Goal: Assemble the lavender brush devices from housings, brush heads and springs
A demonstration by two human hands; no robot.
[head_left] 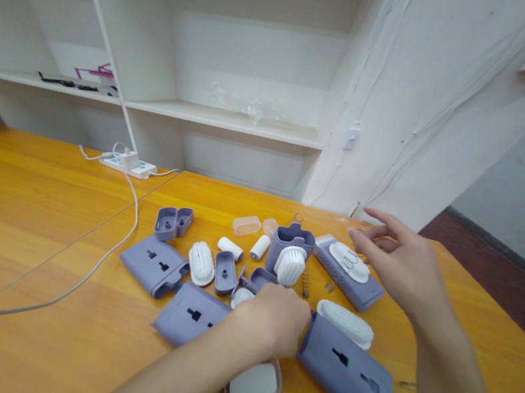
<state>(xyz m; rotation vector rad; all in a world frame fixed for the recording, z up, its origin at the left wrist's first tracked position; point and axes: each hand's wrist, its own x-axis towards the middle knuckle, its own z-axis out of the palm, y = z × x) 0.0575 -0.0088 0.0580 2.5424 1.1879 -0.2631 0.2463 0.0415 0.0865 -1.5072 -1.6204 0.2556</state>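
Note:
My left hand is low over the table with its fingers curled; what they close on, if anything, is hidden. Just beyond it, a white ribbed brush head stands against a purple cup-shaped housing. A long purple casing with black slots lies right beside that hand. My right hand is raised at the right, thumb and fingers apart, nothing visible between them. Below its fingertips lies a purple rectangular part carrying a white oval piece with thin wire on it.
More purple casings, small purple cups, white oval ribbed pieces, white cylinders and a spring lie around. A clear-rimmed tray is near the front. A cable runs from a power strip; shelves stand behind.

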